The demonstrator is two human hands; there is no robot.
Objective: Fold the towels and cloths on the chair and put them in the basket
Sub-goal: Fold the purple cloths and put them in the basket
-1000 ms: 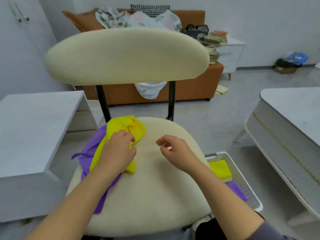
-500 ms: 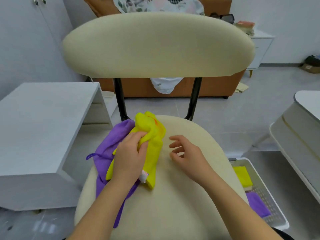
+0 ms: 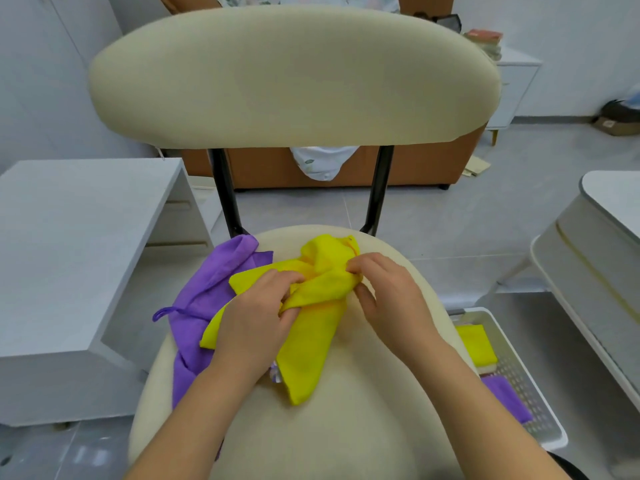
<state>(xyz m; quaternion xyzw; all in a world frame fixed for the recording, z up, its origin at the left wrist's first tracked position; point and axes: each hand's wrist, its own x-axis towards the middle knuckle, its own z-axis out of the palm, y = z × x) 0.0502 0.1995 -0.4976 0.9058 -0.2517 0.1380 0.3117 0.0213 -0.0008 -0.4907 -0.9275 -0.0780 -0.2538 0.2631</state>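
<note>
- Cream chair seat (image 3: 346,427) bears a crumpled yellow cloth (image 3: 311,348).
- Left hand (image 3: 252,320) and right hand (image 3: 391,296) both pinch its bunched middle.
- Purple cloth (image 3: 204,296) lies just left, touching it.
- White basket (image 3: 519,368) beside the seat holds folded cloths (image 3: 474,344).
- Orange sofa (image 3: 263,171) stands beyond.

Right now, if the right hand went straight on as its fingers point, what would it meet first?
The yellow cloth, which the right hand is pinching; beyond that, probably the left hand, though depth is unclear.

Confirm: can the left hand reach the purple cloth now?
Probably not yet: the left hand grips the yellow cloth, which overlaps the purple cloth. Its left part lies bare beside that hand.
</note>
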